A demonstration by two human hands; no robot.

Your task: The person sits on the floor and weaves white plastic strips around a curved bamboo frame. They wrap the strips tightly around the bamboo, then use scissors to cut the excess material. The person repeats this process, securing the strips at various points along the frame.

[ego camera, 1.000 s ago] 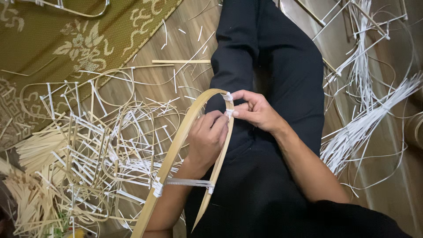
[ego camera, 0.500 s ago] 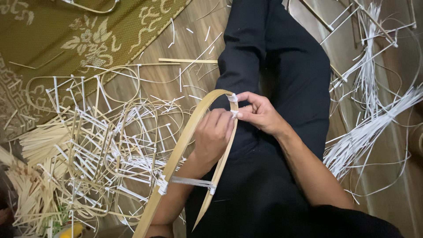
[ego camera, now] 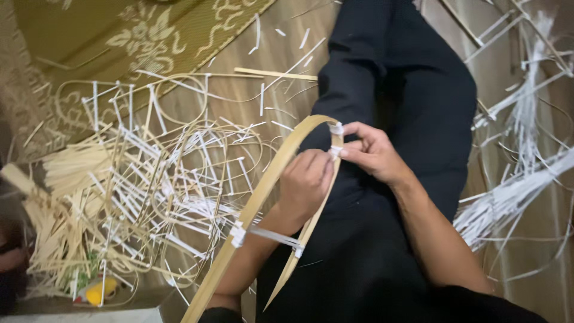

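- Both hands pinch the top of a bent bamboo strip (ego camera: 263, 197), right where it folds over.
- Left hand (ego camera: 305, 185) is curled shut around the thin side of the strip, with its arm poking through the loop.
- Right hand (ego camera: 373, 152) squeezes a small white tie (ego camera: 336, 128) at the bend between thumb and fingers.
- Lower down, a white band (ego camera: 269, 234) joins the two sides of the strip.
- All of this sits over the person's lap, on black pants (ego camera: 412, 90).
- Left of the lap, a messy pile of bamboo frames (ego camera: 161, 173) with white ties lies on the floor (ego camera: 287, 54).
- Plain sticks (ego camera: 72, 170) lie in a bunch by that pile.
- White strips (ego camera: 520, 185) lie on the right.
- A green patterned mat (ego camera: 119, 36) lies at the top left.
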